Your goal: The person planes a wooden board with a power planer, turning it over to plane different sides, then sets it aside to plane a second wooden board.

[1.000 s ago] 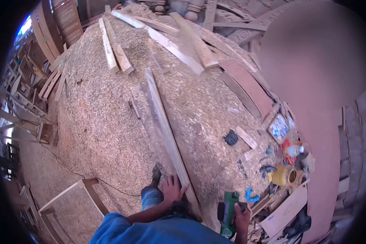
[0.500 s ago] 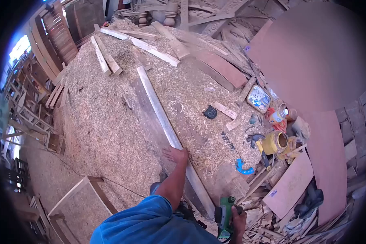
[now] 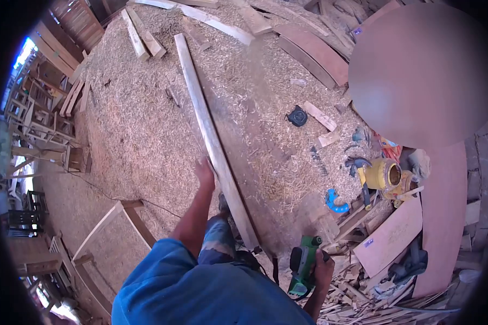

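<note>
A long, narrow wooden beam [image 3: 209, 130] lies lengthwise in front of me over the shavings, its near end close to my legs. My left hand [image 3: 204, 172] is at the beam's left edge, fingers stretched forward alongside it and slightly blurred. In my right hand [image 3: 322, 269] is a green electric hand planer [image 3: 305, 265], gripped by its handle. The planer is to the right of the beam's near end, apart from it.
Wood shavings cover the ground. To the right are a black tape measure [image 3: 297, 116], small offcuts [image 3: 320, 116], a hammer [image 3: 365, 187], a blue curved object [image 3: 336, 201] and a yellow container [image 3: 382, 176]. A wooden frame [image 3: 133, 216] stands at left.
The beam has shifted left across the shavings. My left hand has moved from on top of it to its left edge. The planer has come away from the beam's near end.
</note>
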### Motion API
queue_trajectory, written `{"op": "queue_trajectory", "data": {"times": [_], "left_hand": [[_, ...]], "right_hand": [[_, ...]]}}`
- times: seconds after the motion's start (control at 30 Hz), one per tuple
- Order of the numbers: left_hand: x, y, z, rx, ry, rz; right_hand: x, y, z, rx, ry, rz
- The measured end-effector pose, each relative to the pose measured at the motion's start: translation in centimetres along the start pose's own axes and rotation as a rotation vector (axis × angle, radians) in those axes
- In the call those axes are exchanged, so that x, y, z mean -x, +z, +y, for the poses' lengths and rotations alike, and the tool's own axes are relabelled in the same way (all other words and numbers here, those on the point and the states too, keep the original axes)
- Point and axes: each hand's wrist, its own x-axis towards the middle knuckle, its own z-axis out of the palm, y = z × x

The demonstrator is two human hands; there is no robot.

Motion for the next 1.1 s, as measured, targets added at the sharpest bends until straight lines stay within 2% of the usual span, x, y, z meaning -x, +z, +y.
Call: {"op": "queue_trajectory", "data": {"times": [0.03,0.07,0.13,0.2,0.23,0.3,0.4,0.43,0.63,0.77,0.93,1.1], "left_hand": [[1.3,-1.6,-4.9,0.259,-0.348,-0.218],[2.6,-3.2,-9.6,0.376,-0.675,-0.363],[13.1,-3.9,-8.9,0.64,-0.948,-0.595],[19.6,-3.7,-6.1,0.512,-1.008,-0.633],[20.4,-3.7,-5.2,0.492,-1.01,-0.623],[21.1,-4.1,-3.7,0.448,-1.002,-0.603],[21.3,-5.1,-3.3,0.357,-0.814,-0.724],[24.6,-6.9,4.9,0.219,-0.716,-0.754],[27.4,-8.7,15.9,0.703,-0.421,-1.039],[30.0,-9.6,26.9,0.771,-0.145,-0.944],[29.3,-11.5,33.7,0.866,0.0,-1.008],[27.2,-12.1,36.1,0.926,-0.044,-1.093]], "right_hand": [[-0.7,-0.3,0.6,0.024,-0.008,-0.013],[-1.0,-0.5,0.9,0.048,-0.017,-0.024],[-0.7,-0.4,-0.2,0.014,0.036,-0.025],[-0.2,-0.4,-0.6,-0.031,0.06,-0.032],[0.0,-0.4,-0.4,-0.058,0.057,-0.042],[0.7,-0.2,0.2,-0.095,0.034,-0.053],[1.7,0.0,1.4,-0.126,-0.03,-0.043],[1.9,0.2,2.3,-0.141,-0.049,-0.039],[2.4,1.7,8.1,-0.204,-0.141,0.039],[3.4,2.0,8.1,-0.221,-0.121,0.043],[3.2,2.5,9.7,-0.237,-0.138,0.053],[3.3,2.6,9.7,-0.205,-0.135,0.071]]}}
